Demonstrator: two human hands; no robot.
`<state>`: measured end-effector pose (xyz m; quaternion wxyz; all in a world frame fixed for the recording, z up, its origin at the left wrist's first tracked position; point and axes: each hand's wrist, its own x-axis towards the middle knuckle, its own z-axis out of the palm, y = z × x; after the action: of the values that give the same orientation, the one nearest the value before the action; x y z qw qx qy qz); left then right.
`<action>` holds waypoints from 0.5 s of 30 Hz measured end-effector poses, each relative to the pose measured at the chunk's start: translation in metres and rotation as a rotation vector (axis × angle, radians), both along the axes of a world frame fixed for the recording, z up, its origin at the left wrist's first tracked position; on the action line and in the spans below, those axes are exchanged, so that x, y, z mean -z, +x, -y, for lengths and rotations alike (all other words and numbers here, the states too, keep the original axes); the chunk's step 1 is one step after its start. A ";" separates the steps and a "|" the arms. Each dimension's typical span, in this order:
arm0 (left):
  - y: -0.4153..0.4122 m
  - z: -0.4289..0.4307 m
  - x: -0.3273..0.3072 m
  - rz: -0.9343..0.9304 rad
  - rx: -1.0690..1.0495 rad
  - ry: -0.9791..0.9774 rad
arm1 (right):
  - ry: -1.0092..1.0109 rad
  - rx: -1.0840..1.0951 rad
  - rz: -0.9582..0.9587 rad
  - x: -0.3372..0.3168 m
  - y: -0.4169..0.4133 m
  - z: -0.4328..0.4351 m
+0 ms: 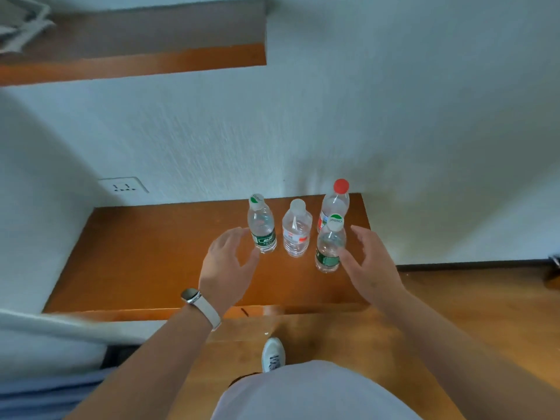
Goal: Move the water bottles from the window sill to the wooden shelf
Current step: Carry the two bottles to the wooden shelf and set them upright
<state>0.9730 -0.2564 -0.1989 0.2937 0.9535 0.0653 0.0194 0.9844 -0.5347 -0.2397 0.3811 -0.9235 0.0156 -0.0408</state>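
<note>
Several clear plastic water bottles stand upright on a wooden shelf (pixel 136 256) against the white wall. A green-label bottle (pixel 262 230) is at the left, a white-capped bottle (pixel 296 230) in the middle, a red-capped bottle (pixel 335 203) at the back right, and a second green-label bottle (pixel 329 247) in front of it. My left hand (pixel 228 262) is open just left of the left bottle, fingers apart, holding nothing. My right hand (pixel 368 262) is open beside the front right bottle, its thumb close to the bottle's side.
A wall socket (pixel 122 185) sits on the wall left of the shelf. A higher wooden ledge (pixel 133 63) runs at the upper left. White bedding (pixel 45 338) lies at the lower left. My shoe (pixel 273 354) stands on the wooden floor (pixel 485 313).
</note>
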 end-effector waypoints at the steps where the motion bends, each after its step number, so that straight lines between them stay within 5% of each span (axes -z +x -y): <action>1: -0.013 0.003 -0.003 0.004 0.005 0.038 | -0.018 -0.043 0.034 -0.006 -0.005 0.002; 15: -0.231 0.012 -0.048 0.084 -0.166 0.415 | -0.244 -0.872 0.358 -0.060 -0.096 -0.062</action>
<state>0.7416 -0.2680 -0.1504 0.0910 0.9832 0.1256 0.0961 0.8884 -0.4730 -0.1794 0.2484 -0.8602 -0.4437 -0.0371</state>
